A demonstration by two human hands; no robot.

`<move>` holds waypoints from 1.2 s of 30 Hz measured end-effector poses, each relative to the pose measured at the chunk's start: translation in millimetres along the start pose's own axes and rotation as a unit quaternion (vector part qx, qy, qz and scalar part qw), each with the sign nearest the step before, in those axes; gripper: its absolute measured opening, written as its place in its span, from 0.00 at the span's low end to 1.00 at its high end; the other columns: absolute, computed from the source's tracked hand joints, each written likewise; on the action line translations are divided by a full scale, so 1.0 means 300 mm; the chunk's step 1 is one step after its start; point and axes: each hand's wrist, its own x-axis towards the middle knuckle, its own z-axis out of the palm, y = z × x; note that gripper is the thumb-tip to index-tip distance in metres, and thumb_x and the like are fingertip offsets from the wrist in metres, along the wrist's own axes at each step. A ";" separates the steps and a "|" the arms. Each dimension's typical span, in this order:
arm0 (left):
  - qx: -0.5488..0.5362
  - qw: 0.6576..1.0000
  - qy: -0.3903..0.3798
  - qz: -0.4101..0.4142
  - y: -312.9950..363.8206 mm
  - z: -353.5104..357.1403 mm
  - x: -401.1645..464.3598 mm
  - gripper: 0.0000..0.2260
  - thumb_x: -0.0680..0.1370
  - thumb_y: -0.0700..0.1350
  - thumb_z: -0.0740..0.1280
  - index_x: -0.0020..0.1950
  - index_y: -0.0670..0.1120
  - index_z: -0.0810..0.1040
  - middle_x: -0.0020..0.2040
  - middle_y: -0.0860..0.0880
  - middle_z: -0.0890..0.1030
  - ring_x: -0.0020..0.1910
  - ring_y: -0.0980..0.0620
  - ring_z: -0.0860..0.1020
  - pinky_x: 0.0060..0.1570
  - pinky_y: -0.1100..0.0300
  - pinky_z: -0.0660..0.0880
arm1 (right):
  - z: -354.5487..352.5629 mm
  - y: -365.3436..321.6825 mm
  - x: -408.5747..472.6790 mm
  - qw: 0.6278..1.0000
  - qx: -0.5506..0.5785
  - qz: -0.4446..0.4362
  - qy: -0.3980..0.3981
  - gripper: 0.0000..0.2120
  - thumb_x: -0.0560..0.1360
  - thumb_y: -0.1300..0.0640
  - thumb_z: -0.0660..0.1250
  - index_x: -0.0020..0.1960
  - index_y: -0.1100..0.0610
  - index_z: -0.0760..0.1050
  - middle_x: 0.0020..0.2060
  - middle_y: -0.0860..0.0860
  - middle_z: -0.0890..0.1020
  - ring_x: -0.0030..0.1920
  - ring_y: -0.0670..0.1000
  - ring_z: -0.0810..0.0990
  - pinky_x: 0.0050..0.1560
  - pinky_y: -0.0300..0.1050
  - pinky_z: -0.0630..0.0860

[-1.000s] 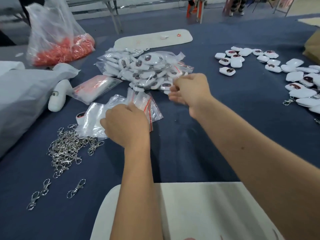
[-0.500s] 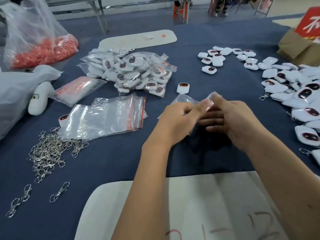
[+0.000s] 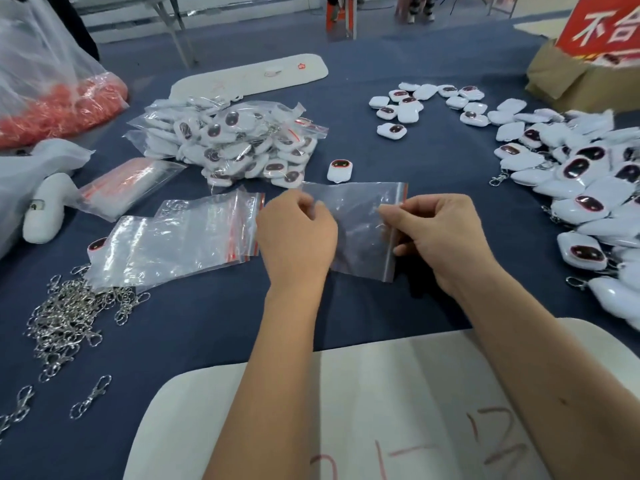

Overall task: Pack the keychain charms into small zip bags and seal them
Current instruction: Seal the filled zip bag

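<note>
An empty clear zip bag (image 3: 356, 223) with a red seal strip is held flat above the blue cloth between both hands. My left hand (image 3: 296, 233) pinches its left side, and my right hand (image 3: 440, 233) pinches its red-striped right edge. One loose white charm (image 3: 340, 169) with a dark red face lies just beyond the bag. Many unpacked charms (image 3: 581, 188) are heaped at the right. A heap of bagged charms (image 3: 235, 143) sits at the back left. A stack of empty zip bags (image 3: 180, 240) lies left of my left hand.
Metal keychain clasps (image 3: 69, 317) are piled at the front left. A clear sack of orange items (image 3: 52, 98) stands far left, a cardboard box (image 3: 585, 81) with a red sign far right. White boards lie near me (image 3: 346, 410) and at the back (image 3: 249, 77).
My left hand left the bag stack and joined my right hand at the centre. Both hands now spread one empty zip bag out flat. The view shifted right.
</note>
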 end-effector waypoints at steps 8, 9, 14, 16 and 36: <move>-0.179 0.927 -0.328 0.021 0.029 0.025 -0.045 0.13 0.73 0.42 0.80 0.51 0.47 0.78 0.44 0.49 0.82 0.40 0.55 0.78 0.45 0.57 0.80 | 0.029 -0.002 -0.010 0.996 -0.072 -0.030 0.046 0.20 0.72 0.47 0.81 0.30 0.60 0.81 0.23 0.51 0.79 0.22 0.48 0.73 0.25 0.39 0.72; -0.165 0.928 -0.333 0.026 0.025 0.029 -0.049 0.18 0.70 0.44 0.82 0.53 0.46 0.77 0.46 0.48 0.81 0.41 0.55 0.77 0.47 0.58 0.79 | 0.022 -0.002 -0.009 0.995 -0.088 -0.030 0.043 0.20 0.74 0.47 0.79 0.31 0.59 0.81 0.24 0.51 0.79 0.23 0.48 0.73 0.26 0.40 0.72; -0.131 0.945 -0.298 0.036 0.024 0.023 -0.045 0.24 0.64 0.48 0.86 0.53 0.45 0.78 0.44 0.48 0.79 0.39 0.57 0.74 0.47 0.58 0.81 | -0.017 -0.003 -0.011 0.989 -0.140 -0.025 -0.048 0.08 0.77 0.55 0.75 0.40 0.54 0.87 0.33 0.51 0.87 0.36 0.52 0.87 0.40 0.47 0.84; -0.135 0.940 -0.313 0.026 0.022 0.019 -0.046 0.24 0.65 0.46 0.86 0.54 0.43 0.79 0.47 0.39 0.82 0.40 0.53 0.76 0.50 0.52 0.82 | -0.009 -0.004 -0.008 0.990 -0.133 -0.024 -0.048 0.11 0.79 0.54 0.74 0.40 0.56 0.87 0.32 0.53 0.86 0.33 0.52 0.86 0.39 0.49 0.85; -0.132 0.965 -0.218 -0.063 0.019 0.024 -0.015 0.10 0.73 0.38 0.68 0.38 0.30 0.77 0.37 0.31 0.79 0.33 0.49 0.77 0.38 0.51 0.78 | 0.026 0.001 -0.037 0.983 -0.132 -0.107 -0.069 0.09 0.80 0.57 0.71 0.42 0.53 0.87 0.32 0.53 0.84 0.31 0.45 0.81 0.27 0.39 0.75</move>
